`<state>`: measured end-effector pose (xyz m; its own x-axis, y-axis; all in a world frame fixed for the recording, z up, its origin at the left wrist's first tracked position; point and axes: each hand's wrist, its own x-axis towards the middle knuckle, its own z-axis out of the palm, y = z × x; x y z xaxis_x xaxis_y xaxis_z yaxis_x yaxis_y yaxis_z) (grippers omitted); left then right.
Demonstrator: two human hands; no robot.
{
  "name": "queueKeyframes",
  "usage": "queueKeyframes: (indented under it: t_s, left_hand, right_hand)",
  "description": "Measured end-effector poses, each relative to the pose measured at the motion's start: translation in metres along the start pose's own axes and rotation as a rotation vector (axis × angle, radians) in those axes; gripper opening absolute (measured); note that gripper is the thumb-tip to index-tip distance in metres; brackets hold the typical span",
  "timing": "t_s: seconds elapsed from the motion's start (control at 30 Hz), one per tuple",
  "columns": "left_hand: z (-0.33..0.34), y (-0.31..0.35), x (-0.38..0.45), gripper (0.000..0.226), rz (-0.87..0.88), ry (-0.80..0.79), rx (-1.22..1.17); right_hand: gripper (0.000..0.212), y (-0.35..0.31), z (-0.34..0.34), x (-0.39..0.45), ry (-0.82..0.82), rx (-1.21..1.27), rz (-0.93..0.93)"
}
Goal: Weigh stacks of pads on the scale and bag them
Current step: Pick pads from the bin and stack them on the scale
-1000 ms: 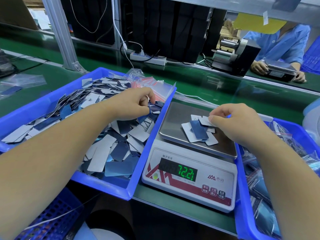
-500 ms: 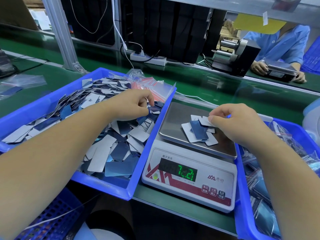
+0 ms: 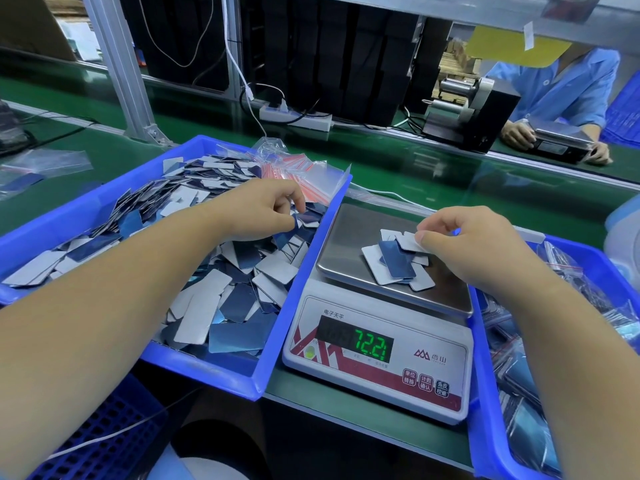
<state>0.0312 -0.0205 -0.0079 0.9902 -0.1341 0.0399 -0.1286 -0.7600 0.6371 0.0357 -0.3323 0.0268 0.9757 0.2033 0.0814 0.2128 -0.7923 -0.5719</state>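
Item: pads, thin rounded rectangles, some faces matt grey-white, others glossy dark blue. I logged a small fanned stack [image 3: 394, 263] lying on the steel platter of the scale [image 3: 377, 355], grey pads underneath and one blue pad on top; the green display read 72.2, with a trailing mark I could not make out

Loose stock: I saw a deep heap of the same pads [image 3: 207, 271] filling the blue bin [image 3: 263, 372] left of the scale, with a bundle of clear red-striped bags [image 3: 304, 178] at its far corner

Right hand [image 3: 474, 251]: I noted thumb and forefinger pinching a grey pad [image 3: 408, 242] at the top of the stack on the platter

Left hand [image 3: 256, 209]: fingers curled down into the heap near the bin's right wall, tips on blue pads; whether they held one I could not tell

Second blue bin [image 3: 485, 410], right of the scale: bagged pads [image 3: 519, 393] inside
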Motion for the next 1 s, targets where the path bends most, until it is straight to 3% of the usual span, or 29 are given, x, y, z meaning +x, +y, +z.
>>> queueKeyframes:
  t_s: [0.57,0.73,0.87,1.0]
  left_hand:
    - [-0.001,0.002,-0.001,0.025,0.01,0.057,-0.037]
    - [-0.003,0.019,0.001,0.015,0.086,0.168,-0.211]
    - [-0.002,0.061,0.008,0.016,0.154,0.072,-0.301]
    - [0.018,0.105,0.018,0.012,0.239,-0.102,-0.166]
  right_hand:
    - [0.01,0.002,0.001,0.001,-0.006,-0.001,-0.003]
    - [0.014,0.002,0.0,0.002,0.04,0.038,-0.03]
    - [0.018,0.006,-0.001,0.006,0.111,0.116,0.004]
    - [0.017,0.012,-0.001,0.008,0.144,0.13,0.028]
